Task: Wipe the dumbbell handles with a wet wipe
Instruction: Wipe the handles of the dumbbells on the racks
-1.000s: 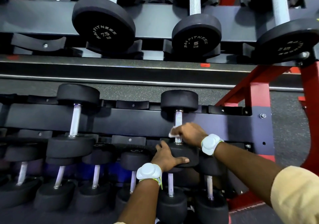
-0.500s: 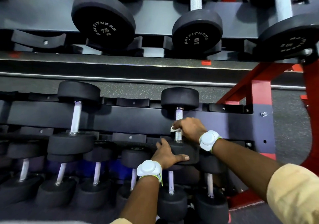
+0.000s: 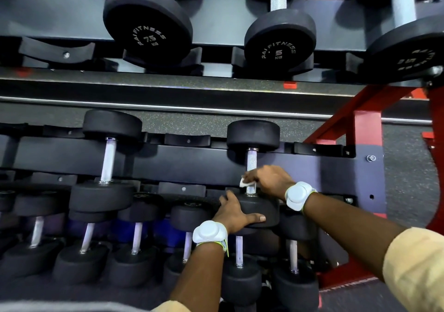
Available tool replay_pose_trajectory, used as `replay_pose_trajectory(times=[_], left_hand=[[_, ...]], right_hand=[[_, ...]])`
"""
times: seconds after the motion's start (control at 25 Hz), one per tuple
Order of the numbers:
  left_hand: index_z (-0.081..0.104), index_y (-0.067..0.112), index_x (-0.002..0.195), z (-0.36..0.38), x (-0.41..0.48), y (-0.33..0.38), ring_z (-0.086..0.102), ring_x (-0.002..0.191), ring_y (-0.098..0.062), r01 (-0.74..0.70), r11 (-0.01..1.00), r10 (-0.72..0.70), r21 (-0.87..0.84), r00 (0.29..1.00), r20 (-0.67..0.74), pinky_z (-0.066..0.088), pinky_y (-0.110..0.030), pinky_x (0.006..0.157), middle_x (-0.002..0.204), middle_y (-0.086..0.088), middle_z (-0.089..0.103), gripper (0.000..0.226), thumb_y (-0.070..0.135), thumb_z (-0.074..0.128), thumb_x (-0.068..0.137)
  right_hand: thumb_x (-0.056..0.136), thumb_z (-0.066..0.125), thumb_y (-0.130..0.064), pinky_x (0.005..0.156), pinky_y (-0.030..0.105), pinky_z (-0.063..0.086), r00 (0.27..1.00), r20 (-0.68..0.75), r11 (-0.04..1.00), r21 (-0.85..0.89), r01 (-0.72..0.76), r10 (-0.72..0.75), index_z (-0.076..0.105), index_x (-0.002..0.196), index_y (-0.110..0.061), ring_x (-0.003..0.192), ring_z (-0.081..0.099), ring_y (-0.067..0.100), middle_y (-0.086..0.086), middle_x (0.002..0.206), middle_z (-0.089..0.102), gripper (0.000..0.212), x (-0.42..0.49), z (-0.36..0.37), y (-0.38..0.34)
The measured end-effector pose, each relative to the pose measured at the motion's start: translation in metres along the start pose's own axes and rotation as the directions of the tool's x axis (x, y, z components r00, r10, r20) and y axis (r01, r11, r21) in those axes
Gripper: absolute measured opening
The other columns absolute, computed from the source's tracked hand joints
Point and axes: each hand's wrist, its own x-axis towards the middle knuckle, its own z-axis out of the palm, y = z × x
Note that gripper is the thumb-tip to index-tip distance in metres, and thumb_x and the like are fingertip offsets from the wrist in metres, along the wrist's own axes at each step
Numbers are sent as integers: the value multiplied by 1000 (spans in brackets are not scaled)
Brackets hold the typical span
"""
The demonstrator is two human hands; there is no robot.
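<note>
At centre frame I see the black dumbbell (image 3: 253, 135), whose knurled silver metal handle (image 3: 251, 161) looks rough with a dull shine. Its round heads (image 3: 260, 209) read as smooth, matt rubber. The small white wet wipe (image 3: 245, 182) against it looks soft and crumpled. The dark rack rail (image 3: 192, 165) is satin painted metal, and the red frame (image 3: 365, 129) at right is glossier. The white wrist pods (image 3: 298, 195) look like smooth plastic. The cream sleeve (image 3: 415, 271) at lower right is cloth.

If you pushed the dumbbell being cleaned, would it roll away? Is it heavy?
Probably heavy for its size: the dumbbell has thick, solid-looking ends on a metal handle. Its round ends could roll, but the rack seems to cradle it, so it likely stays. The left hand gripping its near end suggests it might turn.
</note>
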Motion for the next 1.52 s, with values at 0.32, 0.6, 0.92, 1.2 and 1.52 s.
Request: replay_pose_trajectory(times=[0.32, 0.6, 0.92, 1.2, 1.52], left_hand=[[-10, 12, 154, 0, -1, 0, 19, 146, -30, -6, 1000, 6, 7, 1000, 0, 28, -40, 117, 158, -12, 2, 148, 74, 79, 54], [-8, 12, 154, 0, -2, 1, 21, 146, -31, -17, 1000, 17, 7, 1000, -8, 29, -38, 117, 157, -14, 6, 144, 71, 80, 57], [-10, 11, 153, -1, -2, 1, 22, 146, -30, -24, 999, 24, 21, 1000, -7, 27, -37, 114, 158, -14, 5, 141, 69, 80, 60], [-10, 12, 154, 0, 0, 2, 24, 144, -31, -1, 1000, 1, 1, 1000, 3, 31, -40, 115, 158, -13, 6, 148, 70, 82, 53], [8, 6, 147, -1, 0, 1, 42, 133, -32, -9, 1000, 9, 21, 1000, -2, 41, -39, 107, 145, -14, 20, 130, 62, 82, 56]], right_hand=[[78, 45, -15, 100, 23, 45, 1000, 24, 999, 44, 13, -14, 60, 124, -49, 126, 52, 2, -34, 134, 49, 59, -11, -2, 14], [79, 48, -2, 111, 27, 38, 995, 45, 983, 164, 84, -93, 65, 120, -45, 133, 40, -3, -30, 130, 54, 62, -24, 18, 41], [77, 66, -17, 79, 26, 50, 702, 32, 459, 736, -499, 712, 78, 100, -16, 94, 67, 20, 5, 94, 74, 26, -17, 9, 20], [87, 56, -18, 88, 33, 48, 586, 102, 455, 530, -716, 804, 62, 118, -3, 115, 59, 36, 17, 124, 62, 35, -2, 18, -54], [85, 59, -16, 84, 36, 51, 535, 69, 417, 545, -727, 842, 65, 112, -3, 107, 63, 36, 18, 115, 67, 30, 7, 15, -72]])
